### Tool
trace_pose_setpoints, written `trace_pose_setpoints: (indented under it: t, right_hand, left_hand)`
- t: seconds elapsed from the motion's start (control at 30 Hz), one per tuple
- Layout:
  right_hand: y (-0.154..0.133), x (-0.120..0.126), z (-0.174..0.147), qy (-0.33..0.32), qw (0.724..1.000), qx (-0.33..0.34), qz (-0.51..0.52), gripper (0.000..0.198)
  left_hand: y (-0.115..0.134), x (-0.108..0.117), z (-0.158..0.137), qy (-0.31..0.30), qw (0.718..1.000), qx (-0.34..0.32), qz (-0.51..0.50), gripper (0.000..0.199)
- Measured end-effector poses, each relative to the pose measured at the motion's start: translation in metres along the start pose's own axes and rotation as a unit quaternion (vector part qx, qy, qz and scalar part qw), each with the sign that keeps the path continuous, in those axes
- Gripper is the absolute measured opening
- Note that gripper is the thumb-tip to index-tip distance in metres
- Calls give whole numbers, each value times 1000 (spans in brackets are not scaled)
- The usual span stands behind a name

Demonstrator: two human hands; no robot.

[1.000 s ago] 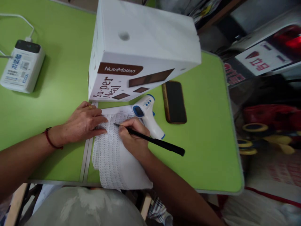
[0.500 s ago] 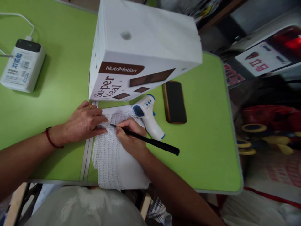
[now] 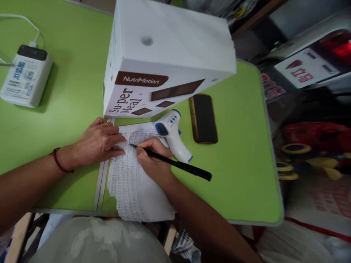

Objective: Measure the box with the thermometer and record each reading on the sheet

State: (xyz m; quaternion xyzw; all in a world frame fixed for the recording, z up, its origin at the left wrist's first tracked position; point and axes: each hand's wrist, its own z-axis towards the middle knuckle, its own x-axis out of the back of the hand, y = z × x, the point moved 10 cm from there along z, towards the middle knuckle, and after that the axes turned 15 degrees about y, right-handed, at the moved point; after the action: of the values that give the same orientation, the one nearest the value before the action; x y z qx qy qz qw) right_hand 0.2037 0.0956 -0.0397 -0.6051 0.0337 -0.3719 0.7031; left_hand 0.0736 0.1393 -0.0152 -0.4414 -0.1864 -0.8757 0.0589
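Note:
My right hand [image 3: 155, 157] grips a black pen [image 3: 178, 164], its tip touching or just above a sheet of paper [image 3: 156, 202] covered in rows of small handwriting. More written sheets lie beneath it, and the lower end hangs over the table's front edge. My left hand [image 3: 100, 140] rests on the paper's left edge, thumb and fingers apart, holding nothing. Just beyond my right hand lies a white and blue infrared thermometer [image 3: 174, 135], touching the top of the papers.
A large white box [image 3: 170, 47] stands behind the papers on the green table [image 3: 238, 175]. To the right lies a dark phone [image 3: 204, 118] in a brown case. A white power bank [image 3: 26, 78] with cables sits at the left.
My right hand and the pen have shifted slightly to the right. The top sheet's lower end has also moved a little rightward. My left hand stays put.

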Motion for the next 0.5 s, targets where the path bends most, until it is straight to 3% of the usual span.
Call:
trace_pose_setpoints:
  t: [0.2, 0.5]
  right_hand:
    - [-4, -3, 1, -24, 1000, 5, -2, 8]
    - [-4, -1, 0, -9, 1000, 17, -1, 9]
  left_hand:
    - [-3, -2, -1, -14, 1000, 10, 6, 24]
    - [-1, 1, -2, 1, 1000, 3, 6, 24]
